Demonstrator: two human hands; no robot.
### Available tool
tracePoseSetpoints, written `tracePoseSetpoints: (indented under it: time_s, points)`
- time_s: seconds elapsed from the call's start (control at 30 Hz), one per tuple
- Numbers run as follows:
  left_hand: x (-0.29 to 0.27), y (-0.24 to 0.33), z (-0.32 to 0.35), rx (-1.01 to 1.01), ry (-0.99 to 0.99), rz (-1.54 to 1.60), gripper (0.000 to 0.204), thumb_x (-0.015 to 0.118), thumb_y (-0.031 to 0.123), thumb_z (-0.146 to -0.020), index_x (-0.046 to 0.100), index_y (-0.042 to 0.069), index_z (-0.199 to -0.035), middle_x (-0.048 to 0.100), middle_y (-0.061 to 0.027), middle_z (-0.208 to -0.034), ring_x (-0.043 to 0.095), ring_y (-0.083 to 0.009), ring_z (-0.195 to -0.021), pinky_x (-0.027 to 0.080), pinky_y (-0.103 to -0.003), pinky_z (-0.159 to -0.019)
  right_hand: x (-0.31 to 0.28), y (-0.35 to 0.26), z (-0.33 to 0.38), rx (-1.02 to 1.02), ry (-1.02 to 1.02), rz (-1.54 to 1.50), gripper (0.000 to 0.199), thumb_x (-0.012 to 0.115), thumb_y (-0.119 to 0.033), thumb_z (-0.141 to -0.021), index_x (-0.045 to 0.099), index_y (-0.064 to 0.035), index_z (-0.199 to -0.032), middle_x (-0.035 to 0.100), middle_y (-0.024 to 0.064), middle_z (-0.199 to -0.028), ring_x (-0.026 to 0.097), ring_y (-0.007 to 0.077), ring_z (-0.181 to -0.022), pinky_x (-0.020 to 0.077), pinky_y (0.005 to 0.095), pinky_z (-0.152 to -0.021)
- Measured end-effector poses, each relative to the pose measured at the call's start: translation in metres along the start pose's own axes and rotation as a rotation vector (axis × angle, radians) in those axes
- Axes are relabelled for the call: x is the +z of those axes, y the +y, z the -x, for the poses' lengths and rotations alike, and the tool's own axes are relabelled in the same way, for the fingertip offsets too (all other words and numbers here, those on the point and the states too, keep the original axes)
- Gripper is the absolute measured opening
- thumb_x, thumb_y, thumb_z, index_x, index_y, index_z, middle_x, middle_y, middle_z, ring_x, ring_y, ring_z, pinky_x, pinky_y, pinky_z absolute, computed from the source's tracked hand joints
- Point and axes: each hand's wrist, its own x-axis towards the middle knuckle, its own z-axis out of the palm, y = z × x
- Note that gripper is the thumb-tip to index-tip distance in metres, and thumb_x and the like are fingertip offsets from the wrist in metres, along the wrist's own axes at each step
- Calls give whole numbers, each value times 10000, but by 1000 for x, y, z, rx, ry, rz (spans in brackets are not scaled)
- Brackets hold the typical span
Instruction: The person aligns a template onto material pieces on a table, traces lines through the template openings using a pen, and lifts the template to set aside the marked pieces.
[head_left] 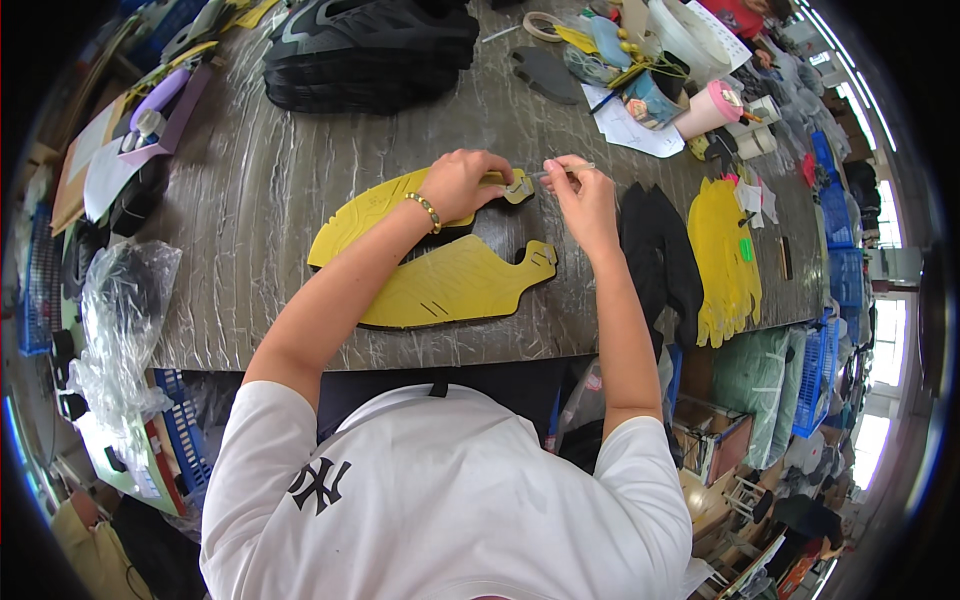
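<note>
Two curved yellow templates with slits lie on dark pieces of much the same outline on the table. My left hand (465, 184), a beaded bracelet on its wrist, presses down on the far yellow template (365, 215), its fingers bent around the narrow hooked end. Pinched in my right hand (582, 195) is a thin, pale pen (572, 170), its tip pointing left, close to that hooked end. Nearer to me, the second yellow template (450, 287) lies untouched, black showing along its lower edge.
Black cut pieces (660, 250) and a yellow stack (722, 260) lie to the right. A pile of dark shoe uppers (370, 50) sits at the far side. A pink cup (708, 110) stands at the far right, a purple box (170, 115) at the far left.
</note>
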Motion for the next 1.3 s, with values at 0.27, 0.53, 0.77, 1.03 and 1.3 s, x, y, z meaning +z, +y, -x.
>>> tracePoseSetpoints:
  time_s: [0.27,0.53,0.77,1.03,1.3]
  points:
    - [-1,0,1,8,-8,-20,194,708,151,-759,706,118,-950,688,-111,-942,646,-315,-862,505,-393,-783,2,2,-2,-1,-14,17,251,595,-192,-940,649,52,-920,692,160,-749,708,202,-713,527,290,-641]
    - [2,2,-2,16,-23,-57,169,704,196,-772,704,166,-938,690,-88,-923,647,-303,-895,508,-404,-815,-5,-5,15,-11,1,-32,251,594,-186,-942,641,58,-906,686,151,-745,712,201,-728,527,290,-639]
    - [7,3,1,278,241,-394,204,703,179,-759,692,171,-962,651,-117,-1096,597,-297,-1049,445,-401,-938,-46,-32,59,-24,100,0,223,583,-176,-951,646,35,-920,674,127,-719,678,159,-679,493,278,-625]
    - [29,91,87,76,70,-128,251,736,184,-754,606,59,-928,607,-112,-1011,573,-314,-988,419,-453,-1005,-46,-1,111,-142,-39,272,167,517,-117,-945,579,22,-1014,602,163,-978,581,365,-988,449,391,-841]
    - [60,101,89,86,232,-309,179,702,152,-767,616,54,-890,622,-93,-889,611,-268,-902,425,-417,-1014,-20,11,127,-229,-145,513,235,703,-119,-810,611,-9,-996,623,122,-946,591,308,-896,424,407,-771]
